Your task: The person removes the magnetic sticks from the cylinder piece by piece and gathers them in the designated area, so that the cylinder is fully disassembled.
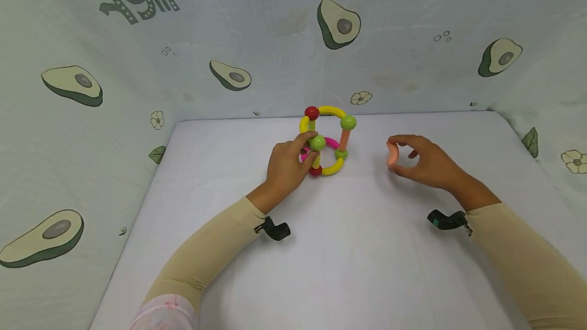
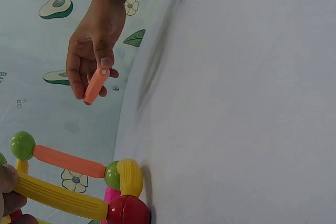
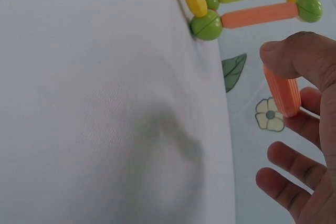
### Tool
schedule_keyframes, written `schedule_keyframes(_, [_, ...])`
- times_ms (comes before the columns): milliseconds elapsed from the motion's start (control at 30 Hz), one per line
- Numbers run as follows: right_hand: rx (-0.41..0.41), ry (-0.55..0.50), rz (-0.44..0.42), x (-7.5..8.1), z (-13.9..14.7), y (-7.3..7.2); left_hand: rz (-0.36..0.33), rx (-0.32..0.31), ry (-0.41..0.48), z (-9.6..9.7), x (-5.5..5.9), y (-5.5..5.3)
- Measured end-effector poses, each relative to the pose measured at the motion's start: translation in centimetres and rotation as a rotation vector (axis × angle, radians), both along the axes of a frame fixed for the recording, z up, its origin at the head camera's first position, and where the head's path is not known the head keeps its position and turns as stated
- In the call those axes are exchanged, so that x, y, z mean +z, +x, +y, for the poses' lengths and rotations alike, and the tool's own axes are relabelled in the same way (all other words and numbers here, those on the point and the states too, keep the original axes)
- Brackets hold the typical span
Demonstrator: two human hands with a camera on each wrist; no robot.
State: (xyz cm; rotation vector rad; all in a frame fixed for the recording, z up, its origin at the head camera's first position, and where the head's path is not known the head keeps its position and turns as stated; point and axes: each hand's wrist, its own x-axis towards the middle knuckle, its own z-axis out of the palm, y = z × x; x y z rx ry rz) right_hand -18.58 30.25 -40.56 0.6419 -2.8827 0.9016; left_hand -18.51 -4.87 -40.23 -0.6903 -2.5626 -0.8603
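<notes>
A frame of coloured balls and rods stands on the white table, with a pink curved rod (image 1: 331, 142) and a yellow curved rod (image 1: 333, 167) in its lower ring. At its near top corner, my left hand (image 1: 286, 164) pinches a green ball (image 1: 317, 142). Below that ball, a straight yellow rod (image 2: 63, 195) runs down to a red ball (image 2: 128, 211). To the right, apart from the frame and above the table, my right hand (image 1: 428, 164) holds a short curved orange piece (image 3: 283, 90) between thumb and fingers. An upright orange rod (image 1: 345, 140) joins two green balls on the frame's right side.
The white table (image 1: 348, 248) ends at a back edge just behind the frame. A cloth wall printed with avocados (image 1: 339, 23) rises behind and at both sides. Dark wrist cameras hang below the left sleeve (image 1: 206, 248) and the right sleeve (image 1: 523, 264).
</notes>
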Motion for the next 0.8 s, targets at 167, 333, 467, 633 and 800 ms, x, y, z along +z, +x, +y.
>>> schedule_keyframes(167, [-0.023,0.020,-0.083,-0.3,0.6,0.1,-0.004,0.017,-0.019,0.0,-0.1,0.0])
schedule_keyframes(333, [-0.032,0.036,-0.112,-0.9,1.5,-0.1,0.000,0.021,-0.022,0.0,-0.2,-0.1])
schedule_keyframes(467, [-0.031,0.045,-0.139,-1.2,2.0,-0.2,0.003,0.018,-0.014,0.0,-0.3,-0.1])
schedule_keyframes(633, [-0.020,0.061,-0.165,-1.4,2.4,-0.2,0.002,0.012,-0.006,0.0,-0.4,-0.2])
schedule_keyframes(800, [-0.004,0.066,-0.172,-1.9,2.7,-0.4,-0.006,0.001,0.005,-0.1,-0.3,-0.1])
